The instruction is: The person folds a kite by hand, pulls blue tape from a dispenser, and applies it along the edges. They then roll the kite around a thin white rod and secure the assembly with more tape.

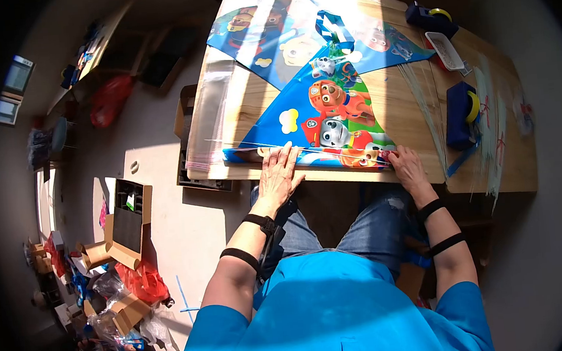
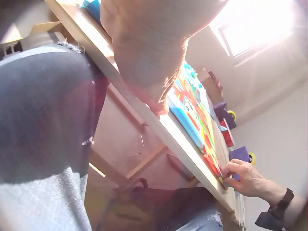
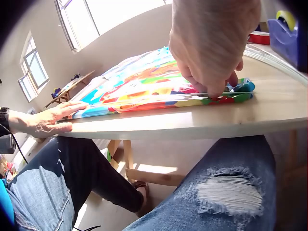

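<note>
A blue triangular sheet printed with cartoon dogs [image 1: 336,115] lies near the table's front edge, its lower border folded along thin pale rods. On the left part of that border my left hand [image 1: 280,175] rests with fingers extended. My right hand [image 1: 409,167] pinches the border at the right corner; in the right wrist view the right hand [image 3: 214,43] has fingertips closed on the sheet's edge [image 3: 185,102] and the rods. The left wrist view shows the left hand [image 2: 149,53] from below, its fingertips partly hidden.
Other printed sheets [image 1: 297,49] lie behind, with a blue ribbon loop [image 1: 325,23]. Tape dispensers [image 1: 460,116], a white tray [image 1: 444,52] and thin rods [image 1: 493,126] are on the right. Clear plastic film [image 1: 213,108] lies left; an open box [image 1: 129,217] stands on the floor.
</note>
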A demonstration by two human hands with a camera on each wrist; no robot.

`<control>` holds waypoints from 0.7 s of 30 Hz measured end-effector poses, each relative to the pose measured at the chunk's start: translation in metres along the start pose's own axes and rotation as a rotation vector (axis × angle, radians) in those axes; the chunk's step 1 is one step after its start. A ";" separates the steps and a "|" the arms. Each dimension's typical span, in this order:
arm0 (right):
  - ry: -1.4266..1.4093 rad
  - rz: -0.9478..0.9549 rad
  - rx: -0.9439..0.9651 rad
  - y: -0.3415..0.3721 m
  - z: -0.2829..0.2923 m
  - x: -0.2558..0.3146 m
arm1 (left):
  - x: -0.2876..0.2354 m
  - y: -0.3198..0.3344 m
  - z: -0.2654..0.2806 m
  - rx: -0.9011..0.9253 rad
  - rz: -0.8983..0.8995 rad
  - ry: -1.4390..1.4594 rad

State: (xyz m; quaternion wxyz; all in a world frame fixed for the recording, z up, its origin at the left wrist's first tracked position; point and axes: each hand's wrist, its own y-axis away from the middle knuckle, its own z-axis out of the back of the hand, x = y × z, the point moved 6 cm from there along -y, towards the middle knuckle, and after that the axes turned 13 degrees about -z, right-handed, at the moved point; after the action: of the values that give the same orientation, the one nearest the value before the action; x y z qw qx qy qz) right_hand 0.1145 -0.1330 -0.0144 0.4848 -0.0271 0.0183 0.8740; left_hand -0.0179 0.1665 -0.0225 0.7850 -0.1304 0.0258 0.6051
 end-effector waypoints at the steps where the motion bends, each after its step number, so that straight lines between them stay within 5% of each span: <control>1: -0.004 -0.004 -0.009 0.000 0.002 0.000 | 0.001 0.001 0.000 0.000 -0.008 0.006; 9: 0.052 -0.002 0.058 0.003 0.011 0.001 | -0.001 -0.003 0.002 0.081 -0.034 -0.023; 11: 0.006 0.085 -0.080 0.006 0.016 0.003 | 0.000 0.000 -0.003 0.059 -0.046 -0.030; 16: 0.013 0.044 0.015 0.006 0.006 0.000 | -0.002 0.001 -0.002 0.060 -0.089 -0.082; 21: -0.020 0.097 -0.084 0.007 0.016 0.003 | -0.001 0.003 -0.007 0.049 -0.098 -0.057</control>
State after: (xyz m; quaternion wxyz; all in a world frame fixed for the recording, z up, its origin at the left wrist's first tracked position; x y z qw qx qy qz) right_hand 0.1067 -0.1332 0.0011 0.4405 -0.0377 -0.0219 0.8967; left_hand -0.0205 0.1649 -0.0292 0.8169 -0.0947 0.0119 0.5688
